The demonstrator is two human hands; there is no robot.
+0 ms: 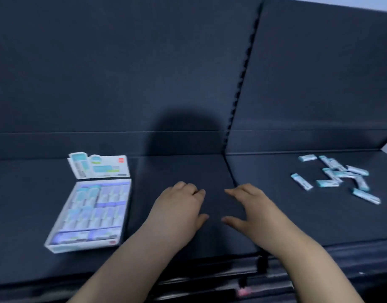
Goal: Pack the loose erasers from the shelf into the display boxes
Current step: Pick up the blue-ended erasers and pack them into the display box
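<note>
Box: a white open box [83, 247] lay flat on the dark shelf [188, 167], with its lid [100, 166] standing upright at the far edge.
Box contents: packed erasers [94, 211] filled the box in close rows. Most lay lengthwise and two lay crosswise along the near wall. The blur allowed no count.
Loose erasers: the loose erasers [337, 176] lay scattered on the shelf well to the right of the box. Some overlapped and a few lay apart at the edges.
Eraser look: small white bars in pale blue-green wrappers, the print too blurred to read.
Left hand: the left hand [179, 213] was palm down just right of the box, fingers loosely bent, holding nothing.
Right hand: the right hand [253, 213] was palm down farther right of the box, short of the loose erasers. Its fingers were relaxed and slightly spread, and it held nothing.
Contact: whether either hand touched the shelf could not be told.
</note>
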